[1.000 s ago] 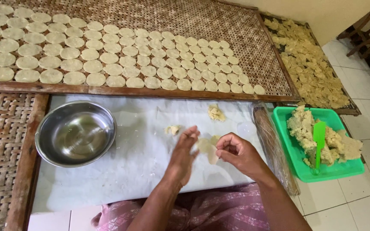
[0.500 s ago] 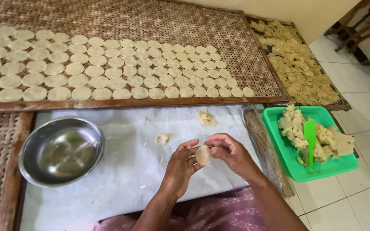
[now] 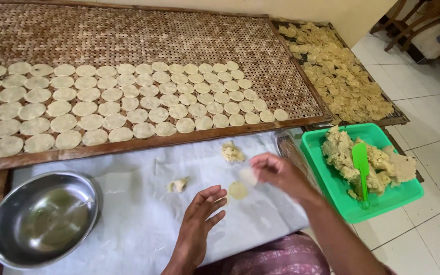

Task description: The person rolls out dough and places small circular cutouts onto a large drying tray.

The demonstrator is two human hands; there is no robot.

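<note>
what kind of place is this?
Likely a home or small workshop making crackers by hand on the floor: woven bamboo drying tray with rows of flattened dough discs, green tub of dough, steel bowl.

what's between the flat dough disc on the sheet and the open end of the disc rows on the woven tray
Nothing visible blocks it. Between the flat dough disc and the woven tray lie only bare white sheet and a small dough lump, off to the left.

Single head-worn view, looking steeply down and forward, close over white sheet (image 3: 128,214), woven tray (image 3: 179,46) beyond
</note>
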